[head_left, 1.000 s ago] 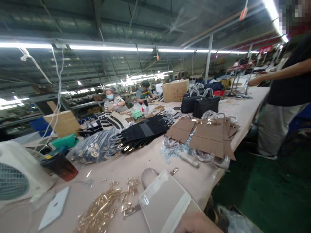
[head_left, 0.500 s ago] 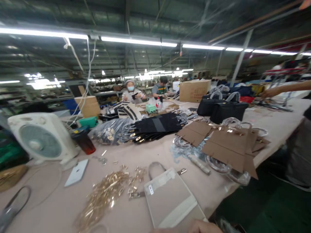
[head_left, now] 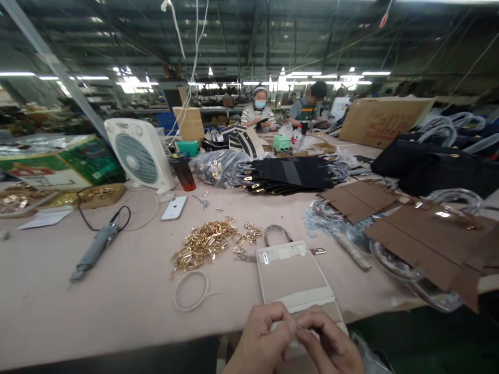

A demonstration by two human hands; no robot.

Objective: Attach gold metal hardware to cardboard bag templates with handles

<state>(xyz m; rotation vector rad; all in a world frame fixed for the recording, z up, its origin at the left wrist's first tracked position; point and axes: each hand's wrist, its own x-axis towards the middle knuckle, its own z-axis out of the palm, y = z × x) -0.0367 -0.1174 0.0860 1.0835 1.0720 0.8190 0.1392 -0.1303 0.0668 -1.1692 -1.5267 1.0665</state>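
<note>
Both hands meet over the near end of a flat beige bag panel (head_left: 290,278) at the table's front edge. My left hand (head_left: 263,332) is closed in a pinch, with a bit of something whitish between its fingers, too hidden to name. Fingertip to fingertip with it, my right hand (head_left: 329,343) is also pinched; what it grips does not show. The panel has a dark looped handle (head_left: 277,229) at its far end and strap ends with metal fittings on both sides. Left of it lie a heap of small gold metal fittings (head_left: 208,241) and a roll of tape (head_left: 191,291).
A corded electric screwdriver (head_left: 95,252) and a phone (head_left: 174,208) lie to the left, near a white fan (head_left: 138,153). Black bag pieces (head_left: 290,174) are stacked behind, brown bag panels (head_left: 432,239) at right. Two people sit across the table.
The view has swung left and down. Both hands now show plainly over the panel's near end, where before only fingers showed at the bottom edge.
</note>
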